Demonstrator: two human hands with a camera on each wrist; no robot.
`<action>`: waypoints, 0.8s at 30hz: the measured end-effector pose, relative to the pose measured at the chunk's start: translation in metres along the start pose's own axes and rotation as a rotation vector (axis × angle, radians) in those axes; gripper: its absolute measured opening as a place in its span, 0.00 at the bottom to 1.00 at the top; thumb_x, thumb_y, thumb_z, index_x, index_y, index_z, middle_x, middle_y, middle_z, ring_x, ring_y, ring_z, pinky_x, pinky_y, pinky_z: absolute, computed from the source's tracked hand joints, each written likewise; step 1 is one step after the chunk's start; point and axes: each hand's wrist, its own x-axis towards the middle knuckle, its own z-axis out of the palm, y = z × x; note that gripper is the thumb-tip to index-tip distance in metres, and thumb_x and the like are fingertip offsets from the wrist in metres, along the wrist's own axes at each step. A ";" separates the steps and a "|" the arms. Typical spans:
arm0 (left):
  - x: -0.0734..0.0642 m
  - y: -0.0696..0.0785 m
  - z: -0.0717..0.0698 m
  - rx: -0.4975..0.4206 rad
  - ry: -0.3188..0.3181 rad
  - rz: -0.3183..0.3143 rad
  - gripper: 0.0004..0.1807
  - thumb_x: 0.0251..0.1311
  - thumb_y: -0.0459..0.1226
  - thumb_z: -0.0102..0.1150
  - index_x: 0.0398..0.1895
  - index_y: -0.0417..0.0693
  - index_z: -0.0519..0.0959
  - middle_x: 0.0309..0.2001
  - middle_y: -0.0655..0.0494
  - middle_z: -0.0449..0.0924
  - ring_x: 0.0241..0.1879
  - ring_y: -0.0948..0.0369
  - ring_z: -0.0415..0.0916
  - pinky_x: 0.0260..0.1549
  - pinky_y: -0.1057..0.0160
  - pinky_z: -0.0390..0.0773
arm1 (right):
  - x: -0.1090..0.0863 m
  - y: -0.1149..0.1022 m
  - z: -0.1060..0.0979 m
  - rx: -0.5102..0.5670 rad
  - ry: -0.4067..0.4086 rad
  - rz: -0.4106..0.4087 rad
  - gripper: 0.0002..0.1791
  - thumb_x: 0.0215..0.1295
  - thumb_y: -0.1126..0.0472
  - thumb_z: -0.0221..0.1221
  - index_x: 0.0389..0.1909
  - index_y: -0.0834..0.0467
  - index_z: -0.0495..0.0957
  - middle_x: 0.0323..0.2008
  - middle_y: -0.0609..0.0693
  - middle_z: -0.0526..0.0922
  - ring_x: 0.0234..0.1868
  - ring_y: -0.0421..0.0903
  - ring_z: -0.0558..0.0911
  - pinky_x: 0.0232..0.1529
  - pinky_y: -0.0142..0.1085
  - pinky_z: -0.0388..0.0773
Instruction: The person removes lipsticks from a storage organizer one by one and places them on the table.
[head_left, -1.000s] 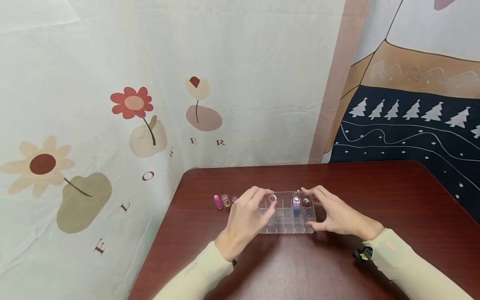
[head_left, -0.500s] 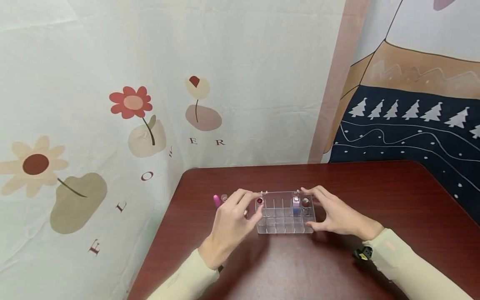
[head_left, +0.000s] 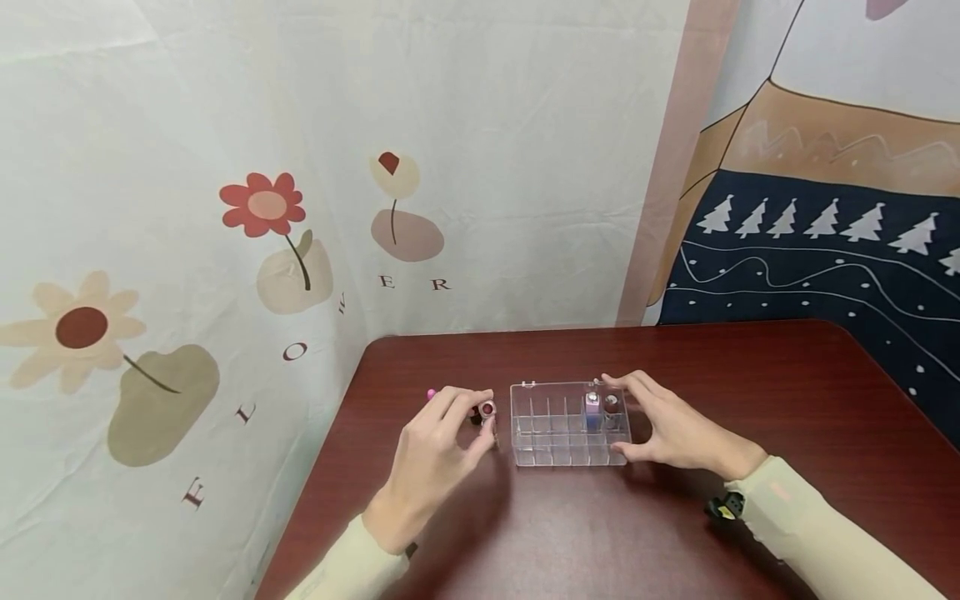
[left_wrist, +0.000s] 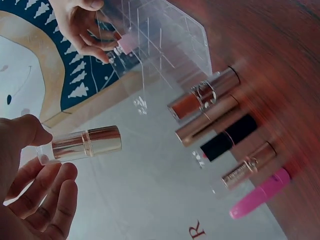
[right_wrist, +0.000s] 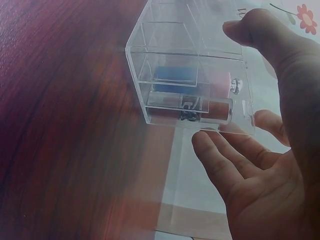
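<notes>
Between thumb and fingers, my left hand [head_left: 431,458] pinches a gold lipstick tube [left_wrist: 87,143] by its clear end. It is raised just left of a clear divided organizer box [head_left: 551,457], apart from it. My right hand [head_left: 678,429] grips the box's right end, thumb at the near corner and fingers at the far one. Two tubes stand in the box's back row at the right: a pink-and-blue lipstick [head_left: 592,410] and a clear tube with a dark band [right_wrist: 190,107].
Left of the box stands a row of lipsticks, partly hidden by my left hand in the head view. The left wrist view shows a pink tube [left_wrist: 260,194], a black tube [left_wrist: 230,137] and several gold or clear ones. A printed cloth [head_left: 525,167] hangs behind the table [head_left: 600,533].
My left hand has moved left with the lipstick, from over the box's left compartments to beside the box. My right hand and the box have stayed in place.
</notes>
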 end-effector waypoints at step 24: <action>-0.027 -0.031 -0.019 0.100 -0.066 -0.109 0.15 0.57 0.27 0.78 0.48 0.44 0.91 0.43 0.53 0.91 0.44 0.56 0.93 0.43 0.57 0.93 | -0.001 0.000 0.001 0.021 -0.001 0.005 0.50 0.62 0.57 0.88 0.80 0.57 0.71 0.77 0.57 0.78 0.72 0.59 0.89 0.68 0.55 0.89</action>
